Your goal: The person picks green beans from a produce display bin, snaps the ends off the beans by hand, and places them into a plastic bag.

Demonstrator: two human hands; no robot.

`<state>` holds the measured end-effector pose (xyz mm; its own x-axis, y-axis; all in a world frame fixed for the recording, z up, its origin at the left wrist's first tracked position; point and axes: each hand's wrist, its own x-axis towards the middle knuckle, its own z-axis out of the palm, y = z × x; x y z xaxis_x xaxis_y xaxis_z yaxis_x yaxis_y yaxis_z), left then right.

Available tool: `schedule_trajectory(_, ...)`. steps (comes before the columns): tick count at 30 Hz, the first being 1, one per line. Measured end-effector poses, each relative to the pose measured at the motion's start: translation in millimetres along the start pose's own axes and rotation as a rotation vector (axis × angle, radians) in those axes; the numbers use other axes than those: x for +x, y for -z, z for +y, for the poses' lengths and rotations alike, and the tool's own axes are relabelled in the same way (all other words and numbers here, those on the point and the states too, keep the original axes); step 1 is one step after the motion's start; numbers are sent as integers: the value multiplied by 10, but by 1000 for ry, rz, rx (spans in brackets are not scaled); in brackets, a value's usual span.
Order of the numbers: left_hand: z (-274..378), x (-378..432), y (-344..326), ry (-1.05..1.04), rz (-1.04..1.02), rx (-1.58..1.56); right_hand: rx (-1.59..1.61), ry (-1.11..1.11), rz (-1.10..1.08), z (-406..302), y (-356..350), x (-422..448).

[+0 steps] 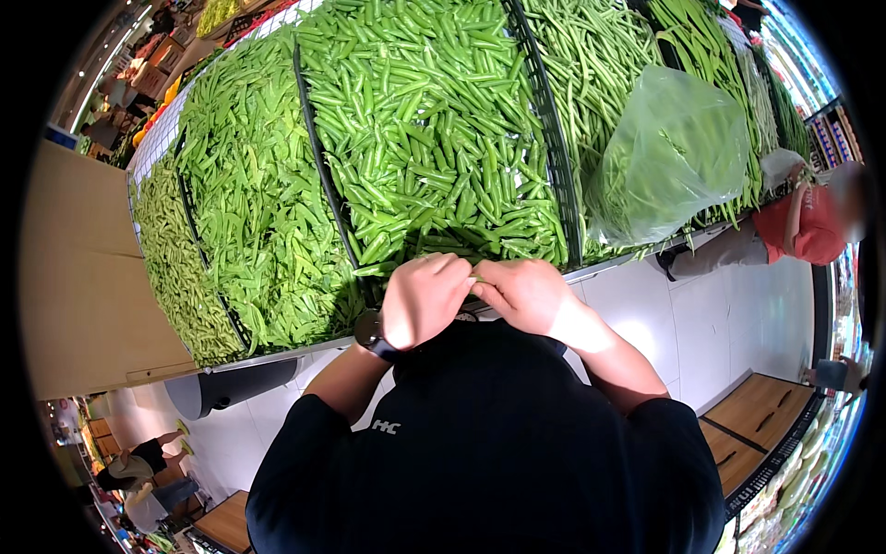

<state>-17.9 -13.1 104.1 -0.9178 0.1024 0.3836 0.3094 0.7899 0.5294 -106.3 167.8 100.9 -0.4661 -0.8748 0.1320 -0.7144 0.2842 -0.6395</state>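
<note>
My left hand (423,294), with a dark watch (374,331) on its wrist, meets my right hand (531,294) fingertip to fingertip in front of my chest. Between the pinched fingers shows a bit of a small green pod (477,278); the fingers hide most of it. Both hands are at the front edge of a bin of plump green pea pods (443,138). To the right, a translucent plastic bag (682,149) with green vegetables inside rests on a heap of long green beans (588,62).
Black plastic dividers (322,152) separate the pea pods from flat green pods (256,173) at left. Smaller pods (183,277) lie farther left, beside a tan panel (90,277). A person in a red top (799,225) stands along the display at right. Wooden drawers (761,415) stand behind.
</note>
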Motion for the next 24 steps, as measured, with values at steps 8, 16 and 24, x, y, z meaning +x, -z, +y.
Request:
schedule_trajectory(8, 86, -120, 243, 246, -162, -503, 286, 69, -29, -197, 131, -13)
schedule_trajectory(16, 86, -54, 353, 73, -188, -329, 264, 84, 59, -352, 67, -76)
schedule_trajectory(24, 414, -43, 248, 32, 93, -447, 459, 38, 165, -462, 278, -246)
